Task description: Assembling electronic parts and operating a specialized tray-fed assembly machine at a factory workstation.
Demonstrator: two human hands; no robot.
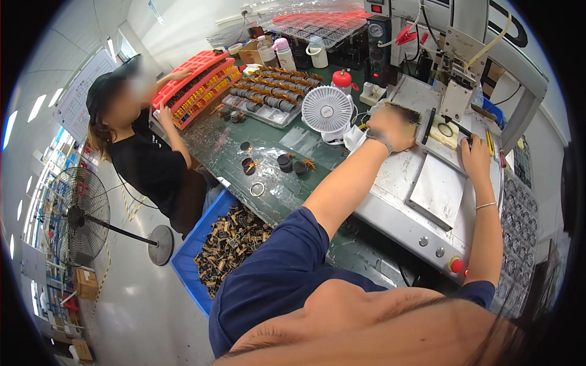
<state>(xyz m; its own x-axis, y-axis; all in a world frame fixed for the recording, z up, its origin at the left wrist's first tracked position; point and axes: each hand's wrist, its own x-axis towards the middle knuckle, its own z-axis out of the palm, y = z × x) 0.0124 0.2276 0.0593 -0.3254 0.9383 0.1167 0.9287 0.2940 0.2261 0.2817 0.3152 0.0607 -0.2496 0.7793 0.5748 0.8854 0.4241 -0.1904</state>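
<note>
My left hand [394, 129] reaches across to the back of the machine bed, over a shallow tray with a dark, worn edge [410, 114]. Its fingers are blurred and partly hidden, so what they touch does not show. On the right side of the bed, my right hand [477, 160] is closed around the end of a slim black tool [465, 133], whose exact kind I cannot make out. Just left of that hand, a dark ring [445, 129] lies on a cream block [442, 135]. Above the block hangs the press head [456, 97].
A white fan [328, 110] stands left of my left forearm. Black round parts [285, 161] and a metal ring [257, 189] lie on the green bench. A blue bin [194, 268] holds small parts. A co-worker [143, 152] handles red racks [198, 73]. A red button [455, 264] is on the machine's front.
</note>
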